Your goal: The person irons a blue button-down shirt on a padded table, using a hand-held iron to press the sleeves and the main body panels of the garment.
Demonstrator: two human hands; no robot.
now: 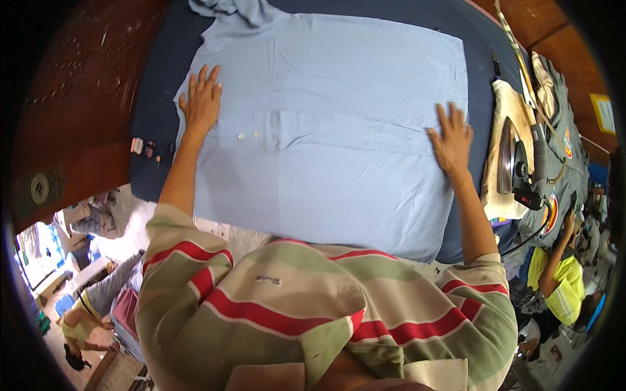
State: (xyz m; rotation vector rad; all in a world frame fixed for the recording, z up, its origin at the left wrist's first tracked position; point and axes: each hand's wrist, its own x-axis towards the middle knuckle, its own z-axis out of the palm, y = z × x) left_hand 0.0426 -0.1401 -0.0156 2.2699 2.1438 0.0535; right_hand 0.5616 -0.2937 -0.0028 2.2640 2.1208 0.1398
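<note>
A light blue shirt (339,78) lies spread over a dark blue padded table, its front edge hanging near my body. Two small pale buttons show on a placket left of its middle. My left hand (202,103) rests flat on the shirt's left side, fingers spread. On the right side, near the garment's edge, my right hand (451,138) also lies with fingers apart. Neither hand grips anything. Creases run across the cloth between the hands. A bunched part of the shirt (244,12) sits at the far left.
An iron (515,159) stands on a cream cloth (505,104) to the right, its cord trailing toward me. Grey garments (566,117) lie beyond it. Small items (145,148) sit at the table's left edge. Other people (564,280) work at lower right and lower left.
</note>
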